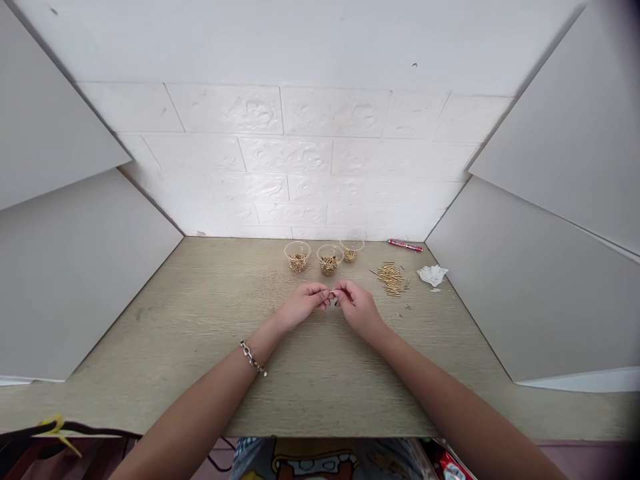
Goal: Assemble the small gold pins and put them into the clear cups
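Near the middle of the table, my left hand (306,303) and my right hand (358,308) meet with fingertips pinched. Between them is a small gold-coloured piece (333,291), mostly hidden by the fingers. Just beyond the hands stand a left clear cup (297,258), a middle clear cup (329,261) and a right clear cup (351,250), each holding small gold-coloured parts. A pile of gold-coloured pins (391,279) lies to the right of my right hand. A chain bracelet (253,359) circles my left wrist.
A red tube-like packet (405,245) lies by the back wall. Crumpled white material (433,275) rests at the right. Tiny bits are scattered left of the cups. Grey panels flank the table (320,400); a black cable (95,430) runs along its front left edge.
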Motion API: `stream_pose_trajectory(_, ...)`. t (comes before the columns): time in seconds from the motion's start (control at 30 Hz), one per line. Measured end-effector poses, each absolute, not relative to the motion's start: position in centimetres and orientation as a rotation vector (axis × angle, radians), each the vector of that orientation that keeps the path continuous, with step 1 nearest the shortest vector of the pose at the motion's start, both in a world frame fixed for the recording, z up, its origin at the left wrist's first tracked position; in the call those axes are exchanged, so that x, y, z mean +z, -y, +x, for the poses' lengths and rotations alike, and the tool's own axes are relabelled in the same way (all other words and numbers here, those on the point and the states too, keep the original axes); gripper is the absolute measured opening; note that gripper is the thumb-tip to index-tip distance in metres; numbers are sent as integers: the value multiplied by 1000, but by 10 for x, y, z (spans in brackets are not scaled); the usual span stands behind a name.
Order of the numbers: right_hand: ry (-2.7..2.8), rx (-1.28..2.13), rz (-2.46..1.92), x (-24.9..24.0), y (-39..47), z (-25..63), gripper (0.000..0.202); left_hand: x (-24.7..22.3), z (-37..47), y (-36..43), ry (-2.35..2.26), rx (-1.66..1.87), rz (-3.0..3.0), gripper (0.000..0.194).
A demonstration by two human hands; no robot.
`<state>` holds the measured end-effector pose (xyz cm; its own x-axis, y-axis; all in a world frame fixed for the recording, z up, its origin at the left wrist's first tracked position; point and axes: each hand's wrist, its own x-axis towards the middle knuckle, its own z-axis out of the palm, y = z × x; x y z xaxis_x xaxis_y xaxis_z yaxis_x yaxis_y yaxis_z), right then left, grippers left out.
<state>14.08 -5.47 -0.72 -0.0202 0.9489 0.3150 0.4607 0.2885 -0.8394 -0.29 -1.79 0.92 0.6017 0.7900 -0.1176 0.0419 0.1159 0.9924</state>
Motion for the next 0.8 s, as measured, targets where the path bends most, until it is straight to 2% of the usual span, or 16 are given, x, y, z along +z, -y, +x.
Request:
stream_pose_trajectory(0.2,1594,751,-1280,-6,54,142,10,9,-4,17,-799,625,1417,24)
stream_pose_trajectory(0.57,1583,721,-1396,-12,51,141,12,8,-5,18,-1057,632,2124,24)
stream_pose_trajectory(0.8,1473,862,-1373,-10,53,137,11,9,-4,22,-1064,705,2241,25)
